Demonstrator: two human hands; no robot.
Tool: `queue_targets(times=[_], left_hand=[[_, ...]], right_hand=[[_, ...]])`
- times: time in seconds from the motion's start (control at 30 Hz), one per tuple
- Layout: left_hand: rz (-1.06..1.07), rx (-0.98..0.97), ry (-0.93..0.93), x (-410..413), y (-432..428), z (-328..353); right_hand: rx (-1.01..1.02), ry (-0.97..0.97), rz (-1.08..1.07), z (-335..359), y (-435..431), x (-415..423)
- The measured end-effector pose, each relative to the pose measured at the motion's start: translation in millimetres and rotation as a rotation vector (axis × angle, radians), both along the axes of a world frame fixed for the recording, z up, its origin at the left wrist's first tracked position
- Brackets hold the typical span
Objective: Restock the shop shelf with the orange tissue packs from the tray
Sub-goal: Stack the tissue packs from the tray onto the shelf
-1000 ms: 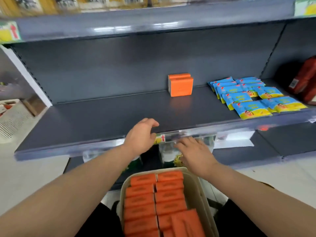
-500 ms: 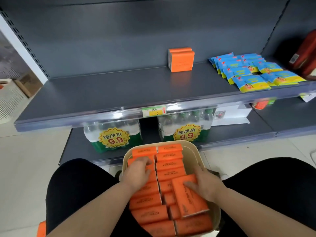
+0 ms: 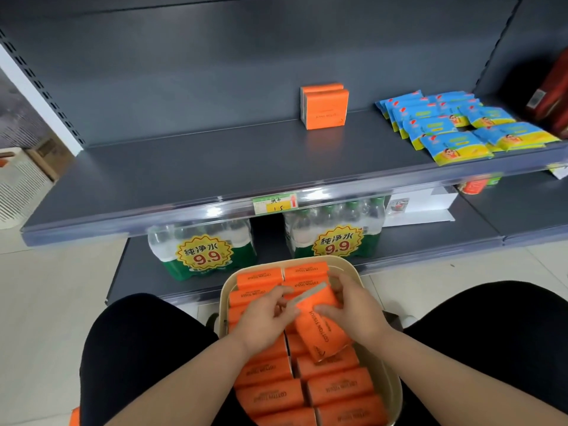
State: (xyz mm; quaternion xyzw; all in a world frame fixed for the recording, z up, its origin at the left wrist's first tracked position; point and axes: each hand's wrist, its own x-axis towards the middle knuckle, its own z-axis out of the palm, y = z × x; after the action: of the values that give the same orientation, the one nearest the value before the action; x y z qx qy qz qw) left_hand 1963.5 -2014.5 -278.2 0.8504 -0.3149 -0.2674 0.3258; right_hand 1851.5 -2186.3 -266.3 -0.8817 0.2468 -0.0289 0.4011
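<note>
Now our right hand (image 3: 353, 315) grips one orange tissue pack (image 3: 322, 330), tilted up from the tray (image 3: 390, 379) since a moment ago; our left hand (image 3: 261, 324) seems to pinch its edge. Two packs (image 3: 325, 109) stand on the shelf (image 3: 184, 167); most remain.

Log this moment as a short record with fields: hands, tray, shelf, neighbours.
hands: left hand and right hand both hold one orange tissue pack, tilted above the beige plastic tray
tray: rows of orange tissue packs lying in it
shelf: grey metal shelf, two orange packs upright near its back
neighbours: blue-and-yellow sachets right of them; shrink-wrapped water bottles on the shelf below
</note>
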Motion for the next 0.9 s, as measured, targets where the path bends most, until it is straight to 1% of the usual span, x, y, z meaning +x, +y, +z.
queue_targets(times=[0.07, 0.17, 0.23, 0.27, 0.33, 0.43, 0.5, 0.57, 0.63, 0.7, 0.77, 0.9], left_hand=[[-0.012, 0.030, -0.001, 1.3, 1.2, -2.2], [0.103, 0.017, 0.110, 5.1, 7.3, -6.1], [0.158, 0.011, 0.175, 8.1, 9.7, -7.2], [0.155, 0.029, 0.161, 9.7, 10.0, -6.6], [0.145, 0.100, 0.029, 15.0, 10.1, -7.8], [0.182, 0.258, -0.218, 22.4, 15.2, -3.9], [0.201, 0.346, -0.298, 24.8, 19.9, -2.0], [0.184, 0.401, -0.348, 24.7, 22.0, -2.3], [0.121, 0.455, -0.397, 22.5, 22.5, -5.2], [0.042, 0.516, -0.430, 19.5, 23.2, -9.8], [-0.031, 0.575, -0.431, 15.0, 23.3, -11.4], [-0.130, 0.587, -0.390, 11.1, 23.3, -11.1]], right_hand=[[0.015, -0.015, 0.062, 2.5, 2.8, 1.9], [0.018, 0.076, 0.188, 3.0, 7.7, 1.1], [0.026, 0.151, 0.201, 1.3, 8.5, -1.9], [0.032, 0.156, 0.187, 1.0, 7.9, -3.0], [-0.018, 0.098, 0.165, 1.6, 4.4, -2.9], [-0.203, -0.029, 0.151, 3.4, -2.6, -2.2], [-0.322, -0.043, 0.175, 2.0, -6.0, -3.6], [-0.370, 0.008, 0.230, -1.4, -6.3, -6.6], [-0.381, 0.050, 0.251, -5.2, -5.1, -9.3], [-0.399, 0.010, 0.240, -7.2, -4.0, -9.8], [-0.408, -0.020, 0.235, -7.4, -2.5, -10.5], [-0.388, 0.017, 0.228, -9.6, -1.8, -13.7]])
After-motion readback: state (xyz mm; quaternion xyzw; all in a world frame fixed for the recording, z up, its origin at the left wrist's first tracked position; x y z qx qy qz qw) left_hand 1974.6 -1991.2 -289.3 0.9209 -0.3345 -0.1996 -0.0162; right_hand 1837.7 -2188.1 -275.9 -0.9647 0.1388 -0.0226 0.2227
